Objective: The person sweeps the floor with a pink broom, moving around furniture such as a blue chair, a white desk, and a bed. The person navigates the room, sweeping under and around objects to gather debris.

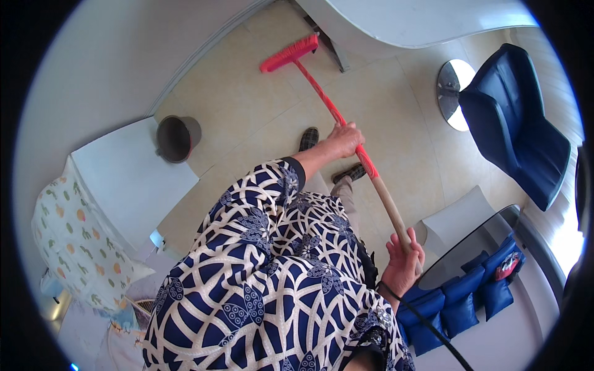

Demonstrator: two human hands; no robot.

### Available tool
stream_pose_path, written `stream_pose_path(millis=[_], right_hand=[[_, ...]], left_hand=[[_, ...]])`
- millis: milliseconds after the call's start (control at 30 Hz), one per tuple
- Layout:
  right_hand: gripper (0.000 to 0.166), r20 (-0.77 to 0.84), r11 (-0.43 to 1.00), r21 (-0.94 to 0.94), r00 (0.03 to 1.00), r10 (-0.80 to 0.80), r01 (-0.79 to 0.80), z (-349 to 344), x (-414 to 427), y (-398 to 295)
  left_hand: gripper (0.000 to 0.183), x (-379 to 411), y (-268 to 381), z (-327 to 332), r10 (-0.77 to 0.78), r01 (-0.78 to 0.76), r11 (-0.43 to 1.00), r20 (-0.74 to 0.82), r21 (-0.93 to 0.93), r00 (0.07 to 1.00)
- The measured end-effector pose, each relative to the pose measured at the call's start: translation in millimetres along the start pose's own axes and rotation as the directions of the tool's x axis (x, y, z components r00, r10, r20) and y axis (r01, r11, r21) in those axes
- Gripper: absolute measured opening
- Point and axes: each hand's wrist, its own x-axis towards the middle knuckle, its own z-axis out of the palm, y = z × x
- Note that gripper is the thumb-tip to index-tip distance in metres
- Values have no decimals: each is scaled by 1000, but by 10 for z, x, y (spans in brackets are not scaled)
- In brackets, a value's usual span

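My left hand (pixel 345 140) grips a broom (pixel 323 96) around the red-wrapped part of its handle. Lower down, my right hand (pixel 404 262) has its fingers around the bare wooden end of the same handle. The handle slants away from me to a red broom head (pixel 290 53) with pinkish-red bristles, close to a dark metal table leg (pixel 332 46). Whether the bristles touch the tiled floor (pixel 246 106) I cannot tell. A black cord (pixel 431 327) runs past my right wrist.
A grey bin (pixel 195 132) stands by a white cabinet (pixel 134 171) on the left, near a cactus-print cloth (pixel 76 227). Ahead is a white table (pixel 417 21). To the right are a dark blue swivel chair (pixel 510 111), a dark glass tabletop (pixel 457 252) and blue cushions (pixel 459 320).
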Motion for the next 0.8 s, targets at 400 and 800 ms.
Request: stream_pose_path(millis=[400,800], right_hand=[[25,-98,922,-270,945,-312,276,-426,-737,-785],[13,116,997,-71,993,-8,16,-236,-193,-170]], left_hand=[[4,-757,1150,95,170,-149,973,110,-175,979],[5,-1022,269,258,-149,155,984,71,-93,986]])
